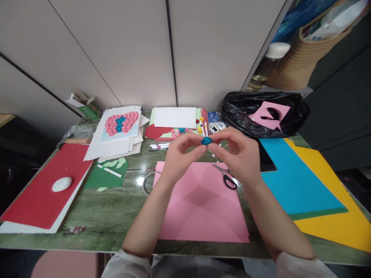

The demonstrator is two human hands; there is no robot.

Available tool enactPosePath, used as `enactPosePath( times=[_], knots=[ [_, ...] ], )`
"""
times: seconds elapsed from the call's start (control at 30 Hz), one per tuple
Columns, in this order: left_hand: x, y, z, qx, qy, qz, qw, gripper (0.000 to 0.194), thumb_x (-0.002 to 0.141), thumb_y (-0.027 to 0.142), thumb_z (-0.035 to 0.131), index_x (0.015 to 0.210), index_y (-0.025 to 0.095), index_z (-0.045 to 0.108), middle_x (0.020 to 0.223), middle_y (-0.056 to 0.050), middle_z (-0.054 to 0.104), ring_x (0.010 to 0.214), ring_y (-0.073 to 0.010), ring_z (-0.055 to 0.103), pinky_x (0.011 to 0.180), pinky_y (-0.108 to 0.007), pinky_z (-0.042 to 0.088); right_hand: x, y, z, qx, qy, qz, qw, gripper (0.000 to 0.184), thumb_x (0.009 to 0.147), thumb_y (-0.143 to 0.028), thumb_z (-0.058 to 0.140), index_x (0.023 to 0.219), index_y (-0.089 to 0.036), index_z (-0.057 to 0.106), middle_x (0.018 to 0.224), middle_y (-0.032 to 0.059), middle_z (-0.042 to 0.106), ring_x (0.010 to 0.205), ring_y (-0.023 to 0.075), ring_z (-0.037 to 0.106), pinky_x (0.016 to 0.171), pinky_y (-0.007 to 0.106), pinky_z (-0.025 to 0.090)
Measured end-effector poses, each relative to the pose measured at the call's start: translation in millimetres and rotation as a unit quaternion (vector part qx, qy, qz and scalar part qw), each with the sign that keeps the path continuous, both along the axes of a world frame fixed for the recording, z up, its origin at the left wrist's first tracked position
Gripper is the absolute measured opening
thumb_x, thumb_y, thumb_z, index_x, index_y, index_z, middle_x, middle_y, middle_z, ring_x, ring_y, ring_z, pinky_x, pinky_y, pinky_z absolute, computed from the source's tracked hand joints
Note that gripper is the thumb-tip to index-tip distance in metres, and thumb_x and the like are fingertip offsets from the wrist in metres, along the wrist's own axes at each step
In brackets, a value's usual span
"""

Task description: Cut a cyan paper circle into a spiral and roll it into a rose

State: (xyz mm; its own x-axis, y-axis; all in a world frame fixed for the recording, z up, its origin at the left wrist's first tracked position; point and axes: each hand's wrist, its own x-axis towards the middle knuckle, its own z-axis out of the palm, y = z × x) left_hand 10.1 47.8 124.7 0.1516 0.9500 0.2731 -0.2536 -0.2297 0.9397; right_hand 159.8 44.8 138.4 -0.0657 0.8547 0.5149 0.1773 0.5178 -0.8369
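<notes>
Between my two hands, above the table, is a small blue rolled paper rose point(206, 141). My left hand point(183, 154) pinches it from the left with thumb and fingertips. On the opposite side my right hand point(237, 153) grips it the same way. Pink paper sheets point(199, 208) lie beneath my hands. Scissors with black handles point(228, 180) rest on the pink paper below my right hand. A roll of tape point(148, 182) sits at the paper's left edge, partly behind my left forearm.
A picture with pink and blue paper roses point(121, 122) lies on white sheets at the back left. Red paper point(49, 193) holds a white computer mouse point(62, 184). At right are blue paper point(298, 181), yellow paper point(339, 227) and a black bag point(236, 112) with pink scraps.
</notes>
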Motion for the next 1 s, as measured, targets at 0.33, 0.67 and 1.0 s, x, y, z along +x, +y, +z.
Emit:
enactPosePath(
  times=[0.33,0.67,1.0],
  knots=[
    [-0.5,-2.4,-1.5,-0.007,0.061,0.044,0.997,0.007,0.073,0.023,0.07,0.078,0.018,0.069,0.08,-0.002,0.068,0.08,-0.0157,0.062,0.08,-0.03,0.048,4.4,0.6,-0.6,-0.023,-0.011,0.009,1.0,0.005,0.076,-0.018,0.067,0.078,-0.022,0.066,0.075,-0.0013,0.063,0.073,0.014,0.057,0.069,0.03,0.045],
    [2.0,-3.0,-30.4,-0.097,0.109,0.013,0.989,0.011,0.072,0.025,0.067,0.074,0.016,0.062,0.073,0.001,0.061,0.073,-0.0122,0.057,0.072,-0.024,0.044,11.7,6.7,-26.5,-0.167,-0.098,0.069,0.979,0.006,0.079,-0.025,0.059,0.079,-0.019,0.059,0.077,-0.0013,0.061,0.073,0.0126,0.057,0.072,0.028,0.044],
    [-0.8,-47.7,-105.5,-0.203,0.169,-0.057,0.963,0.01,0.074,0.024,0.062,0.076,0.015,0.059,0.072,0.0,0.062,0.067,-0.0128,0.058,0.065,-0.025,0.044,20.2,-37.4,-118.0,-0.248,-0.15,0.1,0.952,0.008,0.079,-0.025,0.055,0.076,-0.018,0.057,0.074,0.0004,0.062,0.071,0.0138,0.057,0.066,0.028,0.044]
  ],
)
